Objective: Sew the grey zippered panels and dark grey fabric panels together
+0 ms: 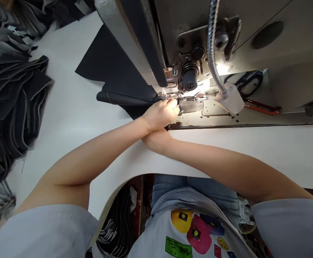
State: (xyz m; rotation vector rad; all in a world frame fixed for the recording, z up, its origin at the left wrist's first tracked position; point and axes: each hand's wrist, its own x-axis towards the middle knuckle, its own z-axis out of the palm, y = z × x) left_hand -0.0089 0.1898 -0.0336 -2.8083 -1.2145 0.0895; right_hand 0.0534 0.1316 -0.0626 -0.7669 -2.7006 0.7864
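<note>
- As I look down, dark cloth (126, 77) extends left from the sewing machine's (190, 77) foot.
- Before it, my left hand (164, 113) is clenched; my right hand's (156, 140) fingers are hidden, grip unclear.
- Below-left, stacked pieces (118, 222); container unclear.

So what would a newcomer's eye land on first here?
Probably the bright glow under the sewing machine, just above the centre, where the left hand sits over the right hand beside dark cloth. Next, perhaps, the yellow and pink flower print on the shirt at the bottom, then the big heap of dark fabric pieces along the left edge.
</note>
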